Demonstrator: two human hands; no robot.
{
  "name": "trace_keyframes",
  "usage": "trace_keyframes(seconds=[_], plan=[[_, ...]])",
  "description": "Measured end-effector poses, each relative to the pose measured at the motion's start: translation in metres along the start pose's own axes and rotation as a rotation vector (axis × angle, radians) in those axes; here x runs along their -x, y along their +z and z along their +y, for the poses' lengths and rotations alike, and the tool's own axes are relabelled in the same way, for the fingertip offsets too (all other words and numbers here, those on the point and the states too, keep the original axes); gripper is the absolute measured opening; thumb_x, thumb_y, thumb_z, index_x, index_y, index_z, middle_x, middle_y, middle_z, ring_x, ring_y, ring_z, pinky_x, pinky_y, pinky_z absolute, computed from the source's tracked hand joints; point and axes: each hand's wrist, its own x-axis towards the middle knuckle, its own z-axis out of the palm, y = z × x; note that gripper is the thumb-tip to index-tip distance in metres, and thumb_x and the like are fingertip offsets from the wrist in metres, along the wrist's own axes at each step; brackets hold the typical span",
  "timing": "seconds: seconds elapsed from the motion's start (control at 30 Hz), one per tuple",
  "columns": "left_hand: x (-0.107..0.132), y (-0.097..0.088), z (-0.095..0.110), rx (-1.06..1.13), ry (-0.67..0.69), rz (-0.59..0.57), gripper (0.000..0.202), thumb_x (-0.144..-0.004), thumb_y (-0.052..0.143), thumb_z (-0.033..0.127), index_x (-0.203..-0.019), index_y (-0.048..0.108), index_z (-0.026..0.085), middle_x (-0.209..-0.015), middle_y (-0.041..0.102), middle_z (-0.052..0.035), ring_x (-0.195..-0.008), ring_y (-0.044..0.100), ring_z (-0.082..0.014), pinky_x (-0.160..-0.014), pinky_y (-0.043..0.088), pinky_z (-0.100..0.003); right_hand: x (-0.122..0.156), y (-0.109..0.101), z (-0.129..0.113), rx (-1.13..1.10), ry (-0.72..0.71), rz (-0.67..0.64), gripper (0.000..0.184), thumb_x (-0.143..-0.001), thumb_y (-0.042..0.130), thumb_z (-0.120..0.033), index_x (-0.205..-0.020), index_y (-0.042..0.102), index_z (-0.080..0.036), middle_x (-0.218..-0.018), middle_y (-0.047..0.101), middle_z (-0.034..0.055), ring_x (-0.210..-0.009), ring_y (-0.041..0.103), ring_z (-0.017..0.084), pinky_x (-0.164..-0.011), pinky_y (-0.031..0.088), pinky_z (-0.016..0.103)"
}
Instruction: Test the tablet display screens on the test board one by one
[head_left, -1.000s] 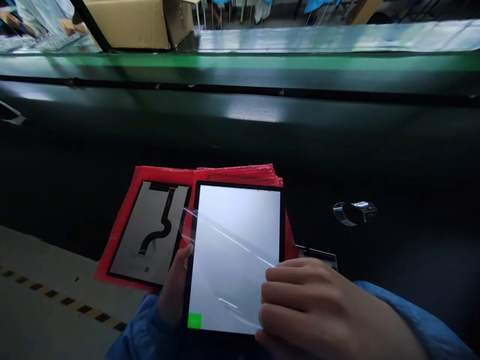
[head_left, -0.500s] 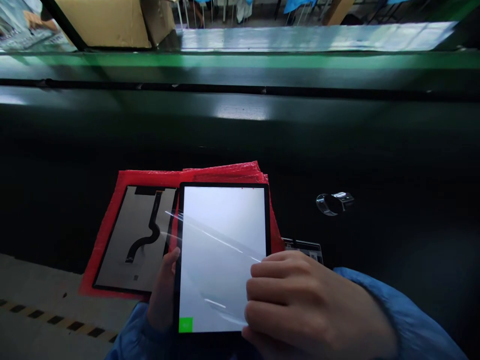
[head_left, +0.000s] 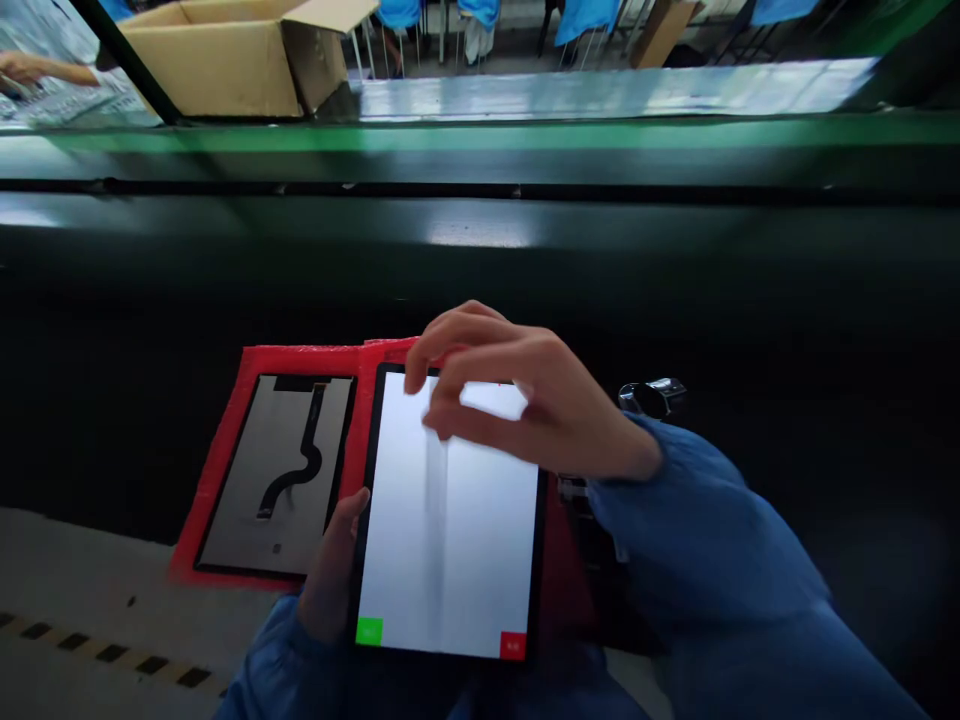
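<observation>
My left hand (head_left: 330,575) grips the left edge of a tablet-like screen (head_left: 480,540), its thumb at the black border. The lit white display has a green square at its lower left and a red one at its lower right. Over the upper part of the display is my right hand (head_left: 517,390), thumb and index fingertips pinched together. A faint, see-through vertical band, apparently clear film (head_left: 436,540), runs down from that pinch; its edges are hard to make out. Beside my left hand a display panel (head_left: 247,480) with a black ribbon cable lies on red wrap (head_left: 225,420).
A curled clear strip (head_left: 652,398) lies on the dark surface behind my right sleeve. Beyond the green ledge (head_left: 480,138) stand an open cardboard box (head_left: 217,75) and several blue-covered chairs. Another person's hand (head_left: 22,68) shows at the far left.
My right hand has moved up and left, from the screen's lower right to its upper part. The film no longer sticks out at the left. The red square is now visible.
</observation>
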Motion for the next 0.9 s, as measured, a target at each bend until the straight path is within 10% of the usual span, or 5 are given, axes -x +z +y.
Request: trace_keyframes(seconds=[0.13, 0.3, 0.5, 0.9], plan=[[0.002, 0.004, 0.005, -0.075, 0.065, 0.247, 0.024, -0.064, 0.080, 0.034, -0.078, 0.075, 0.015, -0.069, 0.075, -0.0051, -0.058, 0.070, -0.0233, -0.058, 0.057, -0.030, 0.014, -0.002, 0.031, 0.096, 0.029, 0.025, 0.027, -0.097, 0.056, -0.035, -0.116, 0.065, -0.019, -0.116, 0.065, 0.0048, -0.116, 0.056, 0.017, -0.104, 0.045, 0.036], [0.002, 0.015, 0.009, -0.040, 0.077, 0.292, 0.014, -0.070, 0.071, 0.028, -0.075, 0.074, 0.016, -0.067, 0.075, -0.0038, -0.060, 0.072, -0.0242, -0.061, 0.059, -0.031, 0.049, -0.009, 0.044, 0.312, 0.182, -0.067, 0.087, -0.073, 0.078, -0.055, -0.146, 0.043, -0.023, -0.143, 0.048, 0.0110, -0.135, 0.038, 0.030, -0.109, 0.039, 0.052], [0.002, 0.024, 0.011, 0.041, 0.094, 0.430, 0.014, -0.074, 0.062, 0.018, -0.063, 0.071, 0.017, -0.056, 0.071, -0.0011, -0.048, 0.067, -0.0205, -0.051, 0.057, -0.027, 0.054, -0.012, 0.046, -0.025, 0.182, -0.067, 0.059, -0.095, 0.049, -0.056, -0.145, 0.044, -0.025, -0.145, 0.047, 0.0096, -0.136, 0.043, 0.023, -0.113, 0.037, 0.045], [-0.004, -0.013, 0.003, 0.051, 0.166, -0.056, 0.013, -0.081, 0.069, 0.022, -0.089, 0.079, 0.020, -0.088, 0.078, -0.0019, -0.078, 0.075, -0.0232, -0.069, 0.062, -0.025, 0.056, -0.005, 0.054, -0.391, 0.276, 0.001, 0.054, -0.100, 0.033, -0.059, -0.138, 0.054, -0.026, -0.146, 0.050, 0.0053, -0.139, 0.041, 0.022, -0.117, 0.033, 0.040]])
